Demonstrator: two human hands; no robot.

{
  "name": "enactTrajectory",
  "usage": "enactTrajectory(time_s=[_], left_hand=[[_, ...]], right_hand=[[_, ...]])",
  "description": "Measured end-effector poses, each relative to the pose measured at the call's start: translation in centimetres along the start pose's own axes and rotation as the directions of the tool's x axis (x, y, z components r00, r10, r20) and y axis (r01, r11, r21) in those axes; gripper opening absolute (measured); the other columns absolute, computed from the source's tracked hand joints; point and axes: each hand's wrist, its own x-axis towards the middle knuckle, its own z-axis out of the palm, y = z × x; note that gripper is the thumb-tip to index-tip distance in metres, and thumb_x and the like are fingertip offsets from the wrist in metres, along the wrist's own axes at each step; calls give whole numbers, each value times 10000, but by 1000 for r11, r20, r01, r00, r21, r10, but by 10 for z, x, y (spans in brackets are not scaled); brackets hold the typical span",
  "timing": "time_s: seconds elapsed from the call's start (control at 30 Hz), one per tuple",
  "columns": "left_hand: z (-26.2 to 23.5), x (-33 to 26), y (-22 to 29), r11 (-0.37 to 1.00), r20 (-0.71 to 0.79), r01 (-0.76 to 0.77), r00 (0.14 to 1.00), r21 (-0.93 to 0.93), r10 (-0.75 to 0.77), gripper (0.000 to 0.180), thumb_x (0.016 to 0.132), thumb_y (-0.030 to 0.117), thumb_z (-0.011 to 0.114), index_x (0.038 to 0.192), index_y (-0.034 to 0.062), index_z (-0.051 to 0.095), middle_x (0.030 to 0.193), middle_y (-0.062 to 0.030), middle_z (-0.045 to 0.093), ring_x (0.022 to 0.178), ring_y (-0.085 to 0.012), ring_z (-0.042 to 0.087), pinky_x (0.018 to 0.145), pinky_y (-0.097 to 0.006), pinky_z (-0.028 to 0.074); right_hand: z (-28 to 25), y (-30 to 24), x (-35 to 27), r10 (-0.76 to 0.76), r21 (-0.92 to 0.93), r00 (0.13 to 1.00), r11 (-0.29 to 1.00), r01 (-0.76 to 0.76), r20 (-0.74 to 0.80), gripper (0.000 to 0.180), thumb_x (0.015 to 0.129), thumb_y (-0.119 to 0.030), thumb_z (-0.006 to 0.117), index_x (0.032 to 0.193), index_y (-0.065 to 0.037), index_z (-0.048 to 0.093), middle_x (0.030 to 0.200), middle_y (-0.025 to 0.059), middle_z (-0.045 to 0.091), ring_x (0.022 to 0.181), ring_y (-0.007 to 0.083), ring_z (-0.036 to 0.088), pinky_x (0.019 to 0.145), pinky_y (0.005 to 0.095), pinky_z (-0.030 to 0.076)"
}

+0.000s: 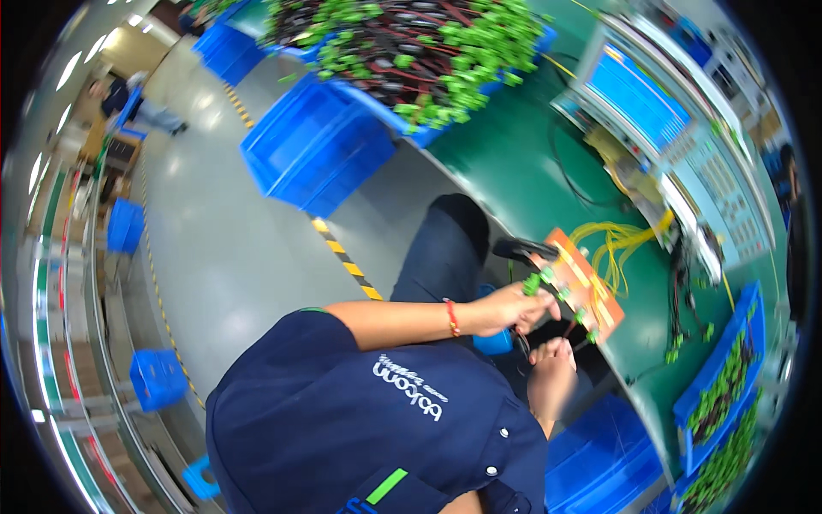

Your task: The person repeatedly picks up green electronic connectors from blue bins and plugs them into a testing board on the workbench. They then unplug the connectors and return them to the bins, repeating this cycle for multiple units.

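Observation:
At the table's near edge, my left hand (514, 308) is closed, with a red cord round its wrist. Green connectors (533, 283) lie against its fingers, and a dark cable (521, 341) hangs below them. Nearer to me, my right hand (552, 364) is blurred, its fingertips pinched together. A thin reddish wire shows beside those fingertips, but what they grip is too small to make out. Just beyond both hands, an orange-brown board (604, 310) carries a row of green connectors, and a black curved object (518, 249) sits at its far left end.
Behind the board are coiled yellow cables (612, 257) and a tester with a blue screen (638, 94). A blue bin (437, 134) heaped with green-ended cables stands at the far side. More blue trays (685, 411) are at right; an empty-looking blue crate (312, 146) is beside the table.

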Motion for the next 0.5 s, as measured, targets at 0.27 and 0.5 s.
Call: enactTrajectory(time_s=[0.27,0.5], left_hand=[[-2,1,-6,999,13,-12,1000,36,11,331,1049,341,502,882,64,571,556,79,305,448,-52,252,435,-262,208],[-7,-26,-25,851,319,-193,947,488,31,413,1032,412,529,878,51,658,645,0,598,568,-126,575,525,-295,460]], right_hand=[[-17,13,-2,-60,95,972,995,39,229,348,1090,-314,402,920,-32,513,644,-7,381,537,93,354,652,293,403],[-11,14,20,161,-144,921,983,-116,355,363,1086,-302,421,1012,20,571,727,39,522,630,108,478,719,298,450]])
